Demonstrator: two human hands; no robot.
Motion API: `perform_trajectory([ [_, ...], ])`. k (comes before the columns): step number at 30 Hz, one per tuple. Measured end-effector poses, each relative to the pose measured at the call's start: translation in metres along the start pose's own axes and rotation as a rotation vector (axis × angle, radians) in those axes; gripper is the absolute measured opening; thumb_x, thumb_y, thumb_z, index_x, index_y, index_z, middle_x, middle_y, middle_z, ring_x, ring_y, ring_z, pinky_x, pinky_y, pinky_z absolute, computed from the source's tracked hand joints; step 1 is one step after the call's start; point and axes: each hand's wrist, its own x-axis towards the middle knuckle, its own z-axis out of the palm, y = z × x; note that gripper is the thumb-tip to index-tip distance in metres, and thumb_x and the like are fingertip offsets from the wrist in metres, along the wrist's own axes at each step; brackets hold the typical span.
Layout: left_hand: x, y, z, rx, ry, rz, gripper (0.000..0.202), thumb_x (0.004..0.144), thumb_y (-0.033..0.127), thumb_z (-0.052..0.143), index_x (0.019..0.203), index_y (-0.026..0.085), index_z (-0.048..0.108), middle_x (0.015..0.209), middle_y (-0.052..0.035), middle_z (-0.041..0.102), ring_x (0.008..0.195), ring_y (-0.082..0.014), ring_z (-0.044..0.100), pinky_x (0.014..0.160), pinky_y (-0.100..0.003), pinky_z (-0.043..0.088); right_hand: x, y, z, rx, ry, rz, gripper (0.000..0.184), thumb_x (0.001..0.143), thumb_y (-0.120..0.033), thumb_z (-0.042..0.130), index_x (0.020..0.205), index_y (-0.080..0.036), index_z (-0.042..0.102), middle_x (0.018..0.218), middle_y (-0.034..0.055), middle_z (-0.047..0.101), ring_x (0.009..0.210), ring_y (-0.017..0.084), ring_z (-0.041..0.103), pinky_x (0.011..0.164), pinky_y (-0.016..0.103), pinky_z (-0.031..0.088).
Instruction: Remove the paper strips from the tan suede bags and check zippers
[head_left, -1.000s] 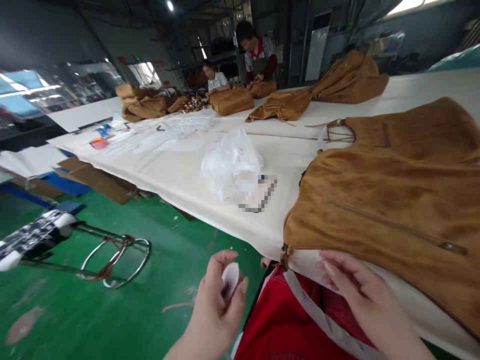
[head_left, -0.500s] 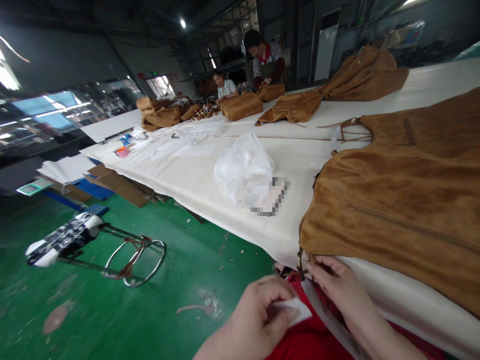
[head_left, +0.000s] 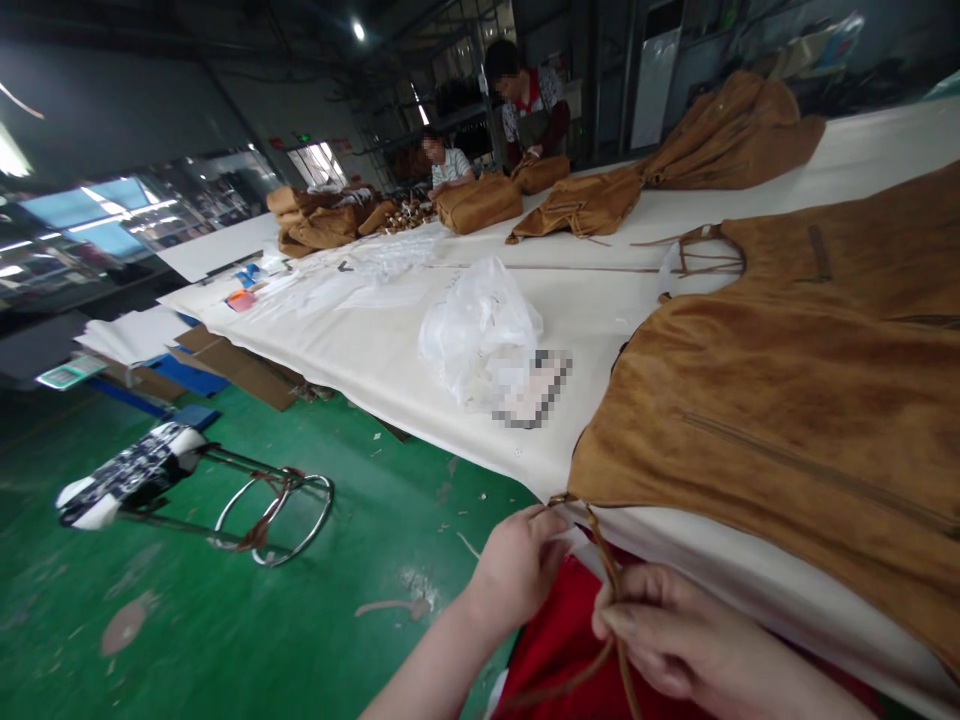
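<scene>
A brown suede bag (head_left: 750, 380) with a zipper lies on the table at the right, its near left corner at the table's edge. My left hand (head_left: 517, 565) is closed beside that corner. From its fingers comes a thin white strip (head_left: 581, 550), perhaps paper or tissue. A small metal piece (head_left: 560, 497) shows at the corner just above these fingers. Thumb and fingers of my right hand (head_left: 667, 630) pinch a brown leather cord (head_left: 600, 540), which runs up to the bag's lower edge and hangs down below the hand.
On the white-covered table (head_left: 360, 345) are a crumpled clear plastic bag (head_left: 480, 325), a blurred flat object (head_left: 536, 390) and more brown bags (head_left: 480, 205). Two people work at the far side. A stool (head_left: 135, 475) lies on its side on the green floor (head_left: 360, 550).
My right hand has left the bag's corner, moved down, and now pinches the leather cord. My left hand has moved up to the corner with the white strip. The bag has shifted slightly left.
</scene>
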Motion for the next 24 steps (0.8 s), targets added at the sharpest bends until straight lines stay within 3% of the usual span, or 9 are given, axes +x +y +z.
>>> perform_trajectory([
  [3, -0.007, -0.005, -0.001, -0.239, 0.066, -0.086, 0.012, 0.085, 0.023, 0.06, 0.076, 0.016, 0.065, 0.077, -0.0029, 0.062, 0.071, -0.0141, 0.057, 0.065, -0.023, 0.044, 0.005, 0.005, 0.005, -0.274, 0.018, -0.077, 0.028, 0.073, -0.045, 0.075, 0.079, -0.017, 0.074, 0.07, 0.0006, 0.064, 0.064, 0.011, 0.055, 0.062, 0.021, 0.041],
  [5, -0.017, -0.01, 0.0, -0.491, 0.085, -0.203, 0.021, 0.081, 0.034, 0.067, 0.075, 0.015, 0.063, 0.072, -0.0016, 0.06, 0.065, -0.0121, 0.054, 0.06, -0.022, 0.042, 0.007, 0.007, 0.004, -0.346, 0.003, -0.141, 0.024, 0.072, -0.042, 0.075, 0.078, -0.019, 0.074, 0.083, 0.0029, 0.068, 0.079, 0.016, 0.06, 0.074, 0.026, 0.046],
  [8, -0.031, -0.021, 0.004, -0.804, 0.077, -0.371, 0.037, 0.068, 0.044, 0.079, 0.075, 0.014, 0.059, 0.065, 0.0007, 0.059, 0.057, -0.0089, 0.049, 0.055, -0.02, 0.039, 0.007, 0.007, 0.003, -0.279, 0.042, -0.14, 0.025, 0.07, -0.042, 0.076, 0.078, -0.019, 0.072, 0.077, 0.0015, 0.067, 0.072, 0.016, 0.06, 0.068, 0.027, 0.048],
  [12, -0.044, -0.029, 0.001, -0.797, 0.118, -0.459, 0.042, 0.065, 0.049, 0.08, 0.072, 0.012, 0.062, 0.063, 0.0001, 0.059, 0.054, -0.0075, 0.045, 0.051, -0.019, 0.035, 0.006, 0.003, 0.009, -0.14, 0.185, -0.16, 0.032, 0.075, -0.049, 0.071, 0.082, -0.018, 0.068, 0.064, 0.0001, 0.064, 0.056, 0.013, 0.059, 0.057, 0.026, 0.05],
  [14, -0.047, -0.029, -0.005, -0.723, 0.099, -0.427, 0.041, 0.071, 0.052, 0.075, 0.073, 0.012, 0.065, 0.063, -0.0008, 0.059, 0.053, -0.0079, 0.044, 0.05, -0.019, 0.035, 0.006, 0.0, 0.011, -0.112, 0.292, -0.233, 0.033, 0.079, -0.051, 0.067, 0.083, -0.018, 0.066, 0.063, 0.0008, 0.064, 0.054, 0.013, 0.059, 0.055, 0.025, 0.051],
  [17, -0.05, -0.026, -0.017, -0.552, 0.048, -0.25, 0.036, 0.081, 0.048, 0.067, 0.076, 0.012, 0.068, 0.068, -0.004, 0.063, 0.06, -0.0113, 0.052, 0.057, -0.022, 0.04, 0.01, -0.001, 0.01, -0.075, 0.453, -0.323, 0.031, 0.078, -0.05, 0.068, 0.086, -0.02, 0.065, 0.072, 0.0028, 0.069, 0.056, 0.013, 0.06, 0.055, 0.025, 0.054],
  [20, -0.05, -0.022, -0.028, -0.437, -0.015, -0.106, 0.027, 0.087, 0.04, 0.063, 0.08, 0.014, 0.071, 0.076, -0.0069, 0.068, 0.069, -0.014, 0.059, 0.065, -0.023, 0.044, 0.014, 0.001, 0.007, 0.011, 0.558, -0.355, 0.032, 0.073, -0.048, 0.074, 0.088, -0.022, 0.065, 0.073, 0.003, 0.07, 0.058, 0.015, 0.063, 0.056, 0.027, 0.056],
  [24, -0.049, -0.02, -0.036, -0.394, -0.065, -0.051, 0.024, 0.087, 0.037, 0.063, 0.082, 0.015, 0.072, 0.077, -0.0077, 0.07, 0.068, -0.0141, 0.06, 0.063, -0.023, 0.045, 0.019, 0.002, 0.003, 0.109, 0.636, -0.352, 0.036, 0.066, -0.047, 0.08, 0.085, -0.02, 0.065, 0.072, 0.0042, 0.069, 0.057, 0.015, 0.063, 0.053, 0.025, 0.055],
])
